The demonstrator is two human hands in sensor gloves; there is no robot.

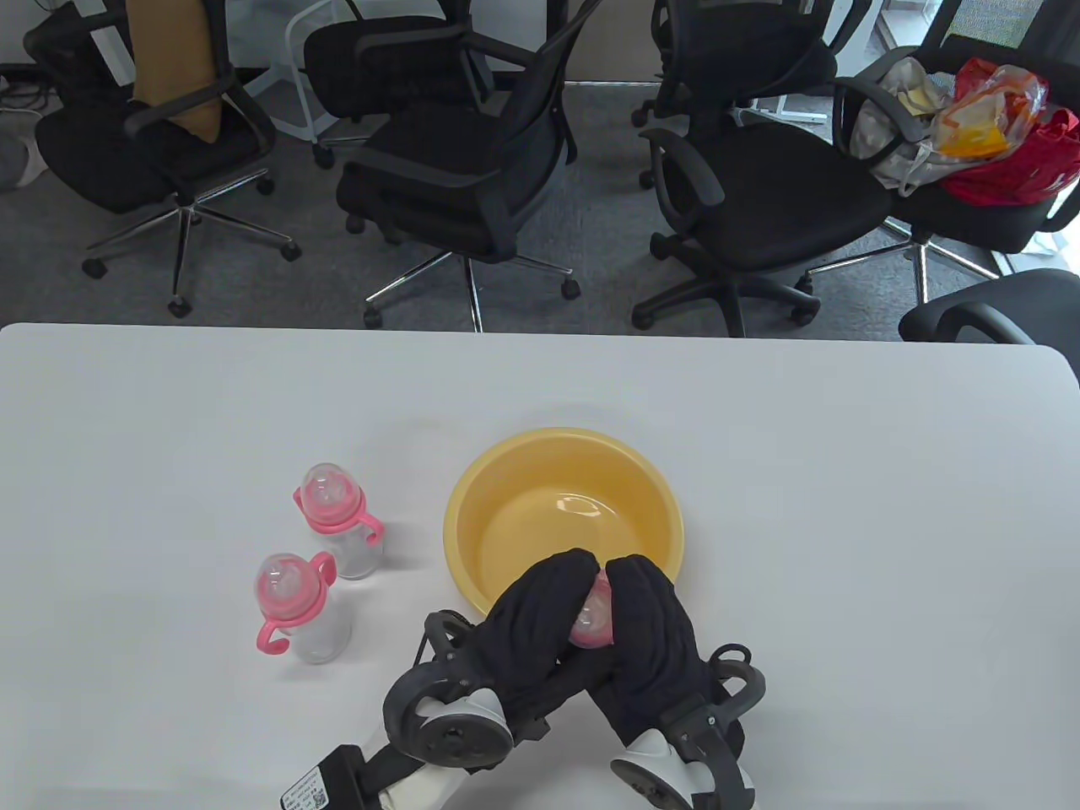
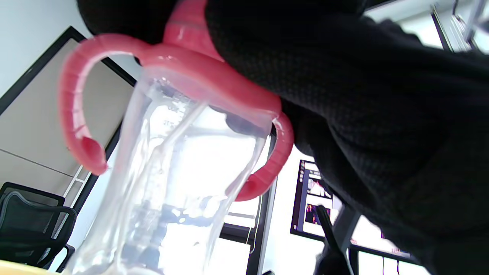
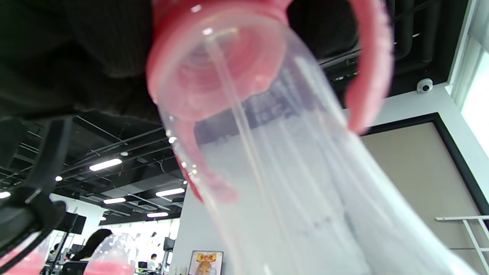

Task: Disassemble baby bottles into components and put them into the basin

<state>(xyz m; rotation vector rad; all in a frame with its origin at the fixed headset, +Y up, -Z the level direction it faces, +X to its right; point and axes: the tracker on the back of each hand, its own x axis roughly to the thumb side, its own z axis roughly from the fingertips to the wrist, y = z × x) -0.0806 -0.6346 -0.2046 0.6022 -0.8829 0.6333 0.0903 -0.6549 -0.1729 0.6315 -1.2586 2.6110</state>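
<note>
A: Both hands — left, right — grip one bottle over the basin's near rim.

B: Tip: hold the body firm, twist the pink collar off (don't yank the handles), drop parts in.

A: Labels?

B: Faint graduations on the body, unreadable. Two other bottles stand left of the basin.
</note>
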